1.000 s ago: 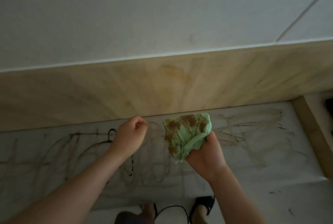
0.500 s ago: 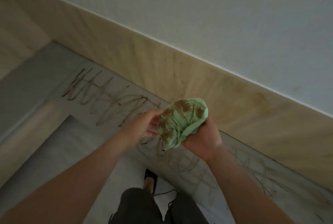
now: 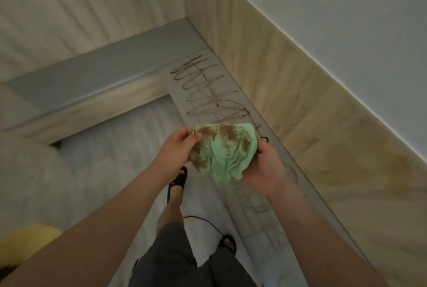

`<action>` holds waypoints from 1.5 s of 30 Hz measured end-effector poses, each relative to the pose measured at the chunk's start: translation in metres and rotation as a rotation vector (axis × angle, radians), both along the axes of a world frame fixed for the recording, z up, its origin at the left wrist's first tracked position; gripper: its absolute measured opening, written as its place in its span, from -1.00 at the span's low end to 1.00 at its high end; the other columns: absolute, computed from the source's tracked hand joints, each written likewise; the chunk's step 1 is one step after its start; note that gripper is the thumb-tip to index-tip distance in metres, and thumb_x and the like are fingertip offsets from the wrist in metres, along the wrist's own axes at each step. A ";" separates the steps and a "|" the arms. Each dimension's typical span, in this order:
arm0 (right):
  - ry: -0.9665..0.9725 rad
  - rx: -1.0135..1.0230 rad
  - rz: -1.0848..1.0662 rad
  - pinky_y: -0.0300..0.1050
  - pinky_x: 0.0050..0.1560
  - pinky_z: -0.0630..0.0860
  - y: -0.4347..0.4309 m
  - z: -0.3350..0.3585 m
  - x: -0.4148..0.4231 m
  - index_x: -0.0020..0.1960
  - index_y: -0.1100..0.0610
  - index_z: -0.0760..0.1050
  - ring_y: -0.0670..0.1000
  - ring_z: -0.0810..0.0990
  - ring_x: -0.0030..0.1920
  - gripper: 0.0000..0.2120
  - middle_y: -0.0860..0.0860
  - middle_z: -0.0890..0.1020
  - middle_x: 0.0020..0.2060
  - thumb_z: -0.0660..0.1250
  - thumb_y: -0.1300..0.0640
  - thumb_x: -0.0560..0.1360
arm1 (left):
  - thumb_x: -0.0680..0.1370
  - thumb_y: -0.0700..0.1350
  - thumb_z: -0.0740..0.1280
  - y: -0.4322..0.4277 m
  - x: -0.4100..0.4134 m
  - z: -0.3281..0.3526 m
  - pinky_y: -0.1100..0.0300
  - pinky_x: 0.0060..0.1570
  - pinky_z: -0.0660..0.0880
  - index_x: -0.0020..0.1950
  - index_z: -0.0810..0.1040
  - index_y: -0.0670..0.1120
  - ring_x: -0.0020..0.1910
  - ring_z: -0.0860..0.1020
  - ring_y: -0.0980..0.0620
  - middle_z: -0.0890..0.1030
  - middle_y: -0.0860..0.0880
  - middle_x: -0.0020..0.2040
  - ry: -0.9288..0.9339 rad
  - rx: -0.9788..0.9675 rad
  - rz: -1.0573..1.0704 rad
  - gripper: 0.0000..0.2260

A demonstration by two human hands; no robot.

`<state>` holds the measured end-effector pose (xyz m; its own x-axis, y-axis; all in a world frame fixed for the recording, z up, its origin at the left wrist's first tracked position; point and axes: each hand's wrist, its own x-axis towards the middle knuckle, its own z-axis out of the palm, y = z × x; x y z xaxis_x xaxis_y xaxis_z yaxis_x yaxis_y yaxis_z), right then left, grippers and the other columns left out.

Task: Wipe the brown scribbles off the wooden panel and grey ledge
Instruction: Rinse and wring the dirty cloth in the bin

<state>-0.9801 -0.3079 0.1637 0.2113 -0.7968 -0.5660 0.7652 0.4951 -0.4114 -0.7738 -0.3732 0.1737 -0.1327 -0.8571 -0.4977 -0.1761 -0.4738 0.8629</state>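
The left hand (image 3: 178,148) and right hand (image 3: 265,169) pinch the green cloth (image 3: 226,150) with curled fingers, over the grey ledge (image 3: 312,199) edge. The brown scribbles (image 3: 203,83) run beside the wooden panel (image 3: 300,102). The floor (image 3: 138,136) is open.

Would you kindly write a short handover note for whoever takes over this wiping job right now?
Left hand pinches the stained green cloth at its left edge; right hand grips its right side, above the grey ledge. Dark brown scribbles remain on the ledge toward the corner; fainter, seemingly wiped traces lie by the right arm. The wooden panel shows a faint brownish smear. Left: wipe these.
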 end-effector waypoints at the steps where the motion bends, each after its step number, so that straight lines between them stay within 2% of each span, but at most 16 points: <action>1: -0.002 0.010 0.021 0.26 0.36 0.50 0.000 0.001 0.006 0.43 0.24 0.52 0.26 0.59 0.35 -0.50 0.23 0.60 0.35 0.01 0.00 0.72 | 0.67 -0.06 0.35 0.006 0.008 0.002 -0.06 0.01 0.66 -0.09 0.57 -0.11 -0.09 0.67 -0.07 0.67 -0.06 -0.14 0.004 0.005 0.041 -0.82; 4: -0.001 0.018 0.101 0.22 0.40 0.48 -0.005 0.008 0.026 0.42 0.29 0.51 0.26 0.59 0.35 -0.51 0.25 0.60 0.34 0.02 0.03 0.71 | 0.68 -0.06 0.32 0.025 0.036 0.006 0.05 -0.09 0.64 0.00 0.61 -0.14 -0.08 0.70 -0.05 0.71 -0.08 -0.07 0.066 0.041 0.147 -0.82; 8: -0.005 0.032 0.180 0.26 0.48 0.39 -0.008 0.012 0.055 0.42 0.31 0.51 0.28 0.57 0.37 -0.51 0.27 0.59 0.34 0.04 0.04 0.70 | 0.70 -0.06 0.28 0.038 0.065 0.004 -0.19 0.21 0.58 0.26 0.56 -0.30 0.15 0.65 -0.25 0.68 -0.27 0.16 0.145 0.052 0.266 -0.69; 11: 0.048 0.061 0.203 0.21 0.35 0.51 -0.003 0.011 0.079 0.36 0.30 0.56 0.24 0.64 0.28 -0.54 0.25 0.64 0.28 0.05 0.06 0.70 | 0.71 -0.09 0.25 0.051 0.083 0.000 -0.17 0.27 0.56 0.32 0.53 -0.31 0.23 0.63 -0.25 0.66 -0.29 0.22 0.225 0.082 0.355 -0.68; 16: 0.217 0.088 0.282 0.06 0.06 0.66 0.020 0.013 0.126 0.21 0.25 0.65 0.15 0.72 0.13 -0.60 0.19 0.70 0.17 0.09 0.08 0.71 | 0.72 -0.07 0.21 0.078 0.121 -0.004 -0.01 0.07 0.64 0.34 0.55 -0.26 0.16 0.69 -0.15 0.70 -0.22 0.18 0.332 0.142 0.439 -0.67; 19: 0.265 0.075 0.323 0.03 -0.03 0.69 0.038 0.012 0.158 0.22 0.26 0.65 0.15 0.73 0.12 -0.62 0.19 0.71 0.17 0.13 0.07 0.71 | 0.69 -0.05 0.25 0.098 0.155 -0.006 0.01 0.06 0.61 0.28 0.61 -0.25 0.12 0.70 -0.13 0.71 -0.21 0.16 0.388 0.204 0.440 -0.68; 21: 0.301 0.075 0.347 0.02 -0.04 0.69 0.059 0.015 0.192 0.25 0.27 0.63 0.15 0.72 0.12 -0.62 0.18 0.71 0.16 0.13 0.08 0.71 | 0.64 -0.12 0.26 0.126 0.190 -0.005 0.02 0.04 0.61 0.24 0.62 -0.27 0.06 0.71 -0.14 0.70 -0.23 0.17 0.427 0.220 0.437 -0.70; 24: 0.353 0.057 0.370 0.01 -0.07 0.71 0.091 0.017 0.243 0.15 0.25 0.65 0.11 0.75 -0.01 -0.66 0.16 0.74 0.04 0.12 0.15 0.71 | 0.57 -0.21 0.19 0.174 0.245 -0.002 0.11 -0.14 0.66 0.22 0.58 -0.24 -0.09 0.71 -0.12 0.68 -0.24 0.09 0.473 0.224 0.480 -0.70; 26: 0.388 0.058 0.377 0.07 -0.05 0.71 0.119 0.013 0.287 0.10 0.23 0.65 0.11 0.75 -0.05 -0.67 0.16 0.74 0.00 0.10 0.21 0.69 | 0.56 -0.21 0.19 0.215 0.293 -0.001 0.10 -0.16 0.67 0.27 0.56 -0.29 -0.02 0.71 -0.16 0.66 -0.29 0.16 0.484 0.203 0.518 -0.67; 29: 0.376 0.061 0.434 0.22 0.03 0.66 0.166 0.007 0.353 0.02 0.19 0.72 0.15 0.75 -0.02 -0.60 0.17 0.74 0.01 0.09 0.24 0.69 | 0.55 -0.19 0.27 0.281 0.367 -0.010 0.00 -0.01 0.68 0.37 0.46 -0.37 0.23 0.63 -0.29 0.59 -0.33 0.32 0.488 0.158 0.587 -0.57; 32: 0.346 0.085 0.528 0.18 0.06 0.67 0.208 0.005 0.419 -0.20 0.17 0.77 0.12 0.76 -0.10 -0.49 0.15 0.76 -0.07 0.09 0.21 0.68 | 0.65 -0.20 0.22 0.339 0.433 -0.020 -0.03 -0.01 0.68 0.24 0.51 -0.22 0.08 0.69 -0.20 0.66 -0.27 0.18 0.470 0.125 0.674 -0.79; 34: 0.343 0.118 0.600 0.06 -0.06 0.69 0.230 -0.002 0.465 -0.13 0.22 0.74 0.09 0.76 -0.17 -0.53 0.14 0.75 -0.13 0.08 0.19 0.67 | 0.69 -0.20 0.19 0.374 0.475 -0.025 -0.04 0.01 0.67 0.21 0.51 -0.14 0.06 0.70 -0.16 0.69 -0.22 0.11 0.444 0.093 0.734 -0.85; 35: 0.352 0.118 0.627 0.05 -0.04 0.68 0.237 -0.005 0.482 0.01 0.25 0.71 0.11 0.77 -0.10 -0.59 0.15 0.75 -0.05 0.09 0.17 0.65 | 0.70 -0.19 0.19 0.386 0.491 -0.028 -0.01 -0.02 0.66 0.19 0.51 -0.13 0.04 0.71 -0.13 0.70 -0.19 0.07 0.429 0.089 0.758 -0.86; 38: 0.350 0.065 0.723 0.17 0.28 0.58 0.254 -0.022 0.540 0.30 0.30 0.58 0.18 0.68 0.21 -0.60 0.18 0.68 0.23 0.17 0.11 0.61 | 0.71 -0.17 0.21 0.420 0.541 -0.043 0.03 -0.01 0.64 0.23 0.55 -0.11 0.06 0.71 -0.10 0.71 -0.16 0.11 0.403 0.126 0.867 -0.84; 41: 0.411 0.012 0.818 0.20 0.43 0.47 0.257 -0.039 0.587 0.39 0.32 0.53 0.22 0.60 0.34 -0.58 0.22 0.63 0.30 0.26 0.11 0.62 | 0.67 -0.12 0.27 0.441 0.578 -0.062 -0.06 0.16 0.60 0.28 0.60 -0.16 0.15 0.69 -0.15 0.70 -0.19 0.20 0.448 0.212 0.985 -0.75; 45: 0.671 -0.124 0.927 0.22 0.32 0.56 0.244 -0.069 0.646 0.29 0.29 0.58 0.25 0.66 0.23 -0.72 0.26 0.69 0.17 0.26 0.26 0.62 | 0.62 -0.10 0.28 0.456 0.620 -0.088 -0.11 0.16 0.60 0.27 0.63 -0.18 0.14 0.69 -0.19 0.72 -0.19 0.15 0.436 0.286 1.137 -0.70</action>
<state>-0.3344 -0.0643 0.0952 0.4312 -0.5508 -0.7146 -0.2629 0.6809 -0.6835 -0.1533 0.0824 0.0853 0.4108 -0.4630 -0.7854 0.7292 -0.3503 0.5878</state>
